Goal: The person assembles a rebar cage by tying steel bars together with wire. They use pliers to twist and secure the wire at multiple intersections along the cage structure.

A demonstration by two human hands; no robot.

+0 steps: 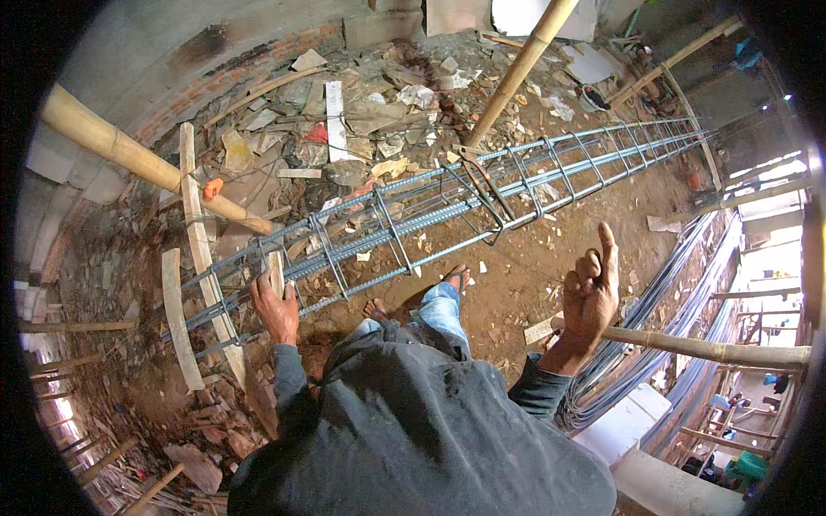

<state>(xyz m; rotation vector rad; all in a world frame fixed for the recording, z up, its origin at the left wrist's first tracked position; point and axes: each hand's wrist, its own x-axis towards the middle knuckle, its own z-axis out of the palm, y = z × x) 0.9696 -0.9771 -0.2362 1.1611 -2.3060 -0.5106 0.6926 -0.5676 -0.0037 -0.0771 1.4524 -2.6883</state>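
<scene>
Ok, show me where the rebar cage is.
In the head view, the rebar cage slants from left of the left hand to the upper right, passing beyond the feet.

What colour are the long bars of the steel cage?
The long bars look blue-grey, seen best in the head view.

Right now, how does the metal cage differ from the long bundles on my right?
The cage has rectangular hoops along it; the bundles show none. The cage is an open frame, while the bundles are packed close together. The cage crosses in front of you; the bundles run along your right. Both look long and bluish.
</scene>
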